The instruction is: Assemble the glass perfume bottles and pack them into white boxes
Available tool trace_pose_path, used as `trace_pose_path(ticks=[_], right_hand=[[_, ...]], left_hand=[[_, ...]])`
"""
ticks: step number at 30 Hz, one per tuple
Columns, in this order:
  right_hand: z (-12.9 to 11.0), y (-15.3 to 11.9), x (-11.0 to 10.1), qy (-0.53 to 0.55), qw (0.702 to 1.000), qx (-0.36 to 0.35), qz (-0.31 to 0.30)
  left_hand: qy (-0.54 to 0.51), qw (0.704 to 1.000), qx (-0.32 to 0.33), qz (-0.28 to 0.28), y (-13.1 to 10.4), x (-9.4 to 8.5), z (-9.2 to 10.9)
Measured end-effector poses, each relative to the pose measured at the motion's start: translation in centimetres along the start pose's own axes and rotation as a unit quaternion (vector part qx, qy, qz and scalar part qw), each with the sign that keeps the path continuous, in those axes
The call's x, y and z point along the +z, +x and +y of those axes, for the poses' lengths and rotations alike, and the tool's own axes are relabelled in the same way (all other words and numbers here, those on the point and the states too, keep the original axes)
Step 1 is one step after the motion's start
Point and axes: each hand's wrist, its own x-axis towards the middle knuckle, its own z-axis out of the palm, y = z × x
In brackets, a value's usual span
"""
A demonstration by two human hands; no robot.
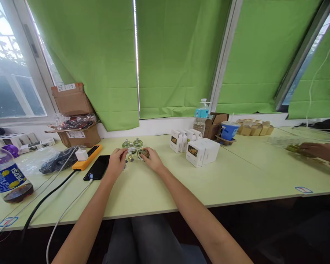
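Several small round clear-glass containers [138, 142] with pointed tops stand in a cluster on the table. My right hand [152, 160] is closed around one glass container [142, 154] at the near right of the cluster. At the cluster's left side, my left hand [117, 162] is pinched together at the fingertips; whatever is in them is too small to make out. A small gold-coloured piece [130, 158] shows between my hands. To the right stand small white boxes [203, 152] with a picture on the side.
Left of my hands lie a black phone [98, 168], an orange power strip [87, 157], cables and a Pepsi bottle [9, 176]. Behind are a cardboard box [78, 134], a water bottle [201, 117] and a blue cup [228, 131]. Another person's hand [316, 150] works at far right.
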Motion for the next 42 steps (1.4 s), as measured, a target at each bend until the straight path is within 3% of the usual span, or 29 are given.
trace_pose_path(ticks=[19,27,35,42], right_hand=[[-3.5,-1.2,-0.5,0.068,0.993,-0.060,-0.080],[-4.5,-1.5,-0.5,0.073,0.991,-0.063,-0.097],[-5.1,-1.7,-0.8,0.096,0.985,-0.087,-0.114],[-5.2,-1.7,-0.9,0.112,0.983,-0.085,-0.122]], left_hand=[[-0.064,0.992,0.109,-0.013,-0.3,0.5,2.6],[-0.127,0.988,0.089,-0.012,-0.4,0.9,3.2],[-0.113,0.992,0.059,-0.002,-0.5,0.9,3.2],[-0.138,0.986,0.087,0.016,-0.5,1.2,3.0]])
